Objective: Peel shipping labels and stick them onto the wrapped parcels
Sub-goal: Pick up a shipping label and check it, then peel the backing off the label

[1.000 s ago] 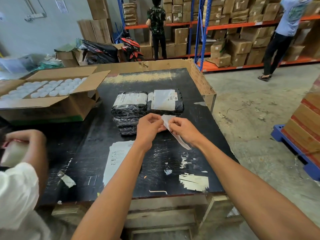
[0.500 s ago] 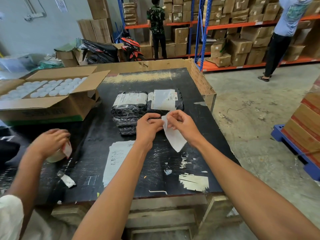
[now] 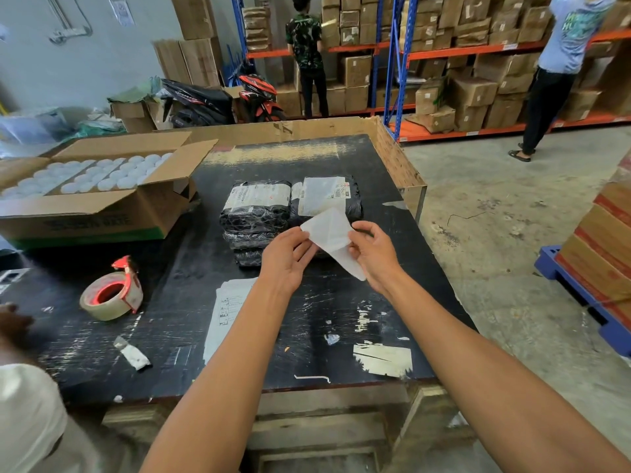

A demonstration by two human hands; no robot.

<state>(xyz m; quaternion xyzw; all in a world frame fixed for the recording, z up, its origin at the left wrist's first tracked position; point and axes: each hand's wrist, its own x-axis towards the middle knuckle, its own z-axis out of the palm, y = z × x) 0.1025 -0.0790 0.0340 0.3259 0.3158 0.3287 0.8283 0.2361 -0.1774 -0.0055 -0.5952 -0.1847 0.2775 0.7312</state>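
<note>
Near edge: black table top (image 3: 307, 336), scuffed, bearing stuck paper scraps and a printed sheet (image 3: 227, 310) lying flat just left of the left forearm. Left of that, a small crumpled strip of tape (image 3: 131, 353) and, farther left, a roll of packing tape (image 3: 111, 295) in a red dispenser, resting on the table. At the far-left edge, another person's blurred hand and pale sleeve (image 3: 27, 414).

Mid-table, raised above the surface: left hand (image 3: 285, 256), fingers curled, pinching the left edge of a white shipping label (image 3: 329, 233); right hand (image 3: 374, 254), thumb and fingers pinching the right edge of the same sheet. Label held between both hands, a lower flap hanging down toward the right wrist; whether label and backing are separating here cannot be told.

Just beyond the hands: a stack of black wrapped parcels (image 3: 254, 218), the top one already labelled, and beside it on the right, touching, a second labelled parcel (image 3: 326, 199).

Left side of the table: open cardboard box (image 3: 102, 213) filled with rows of white round lids. Behind the table, a low cardboard wall (image 3: 307, 126).

Far field: parked motorbike (image 3: 254, 97), blue-and-orange shelving (image 3: 444, 49) loaded with cartons, two persons standing at the shelves; at right, stacked cartons on a blue pallet (image 3: 580, 295).
</note>
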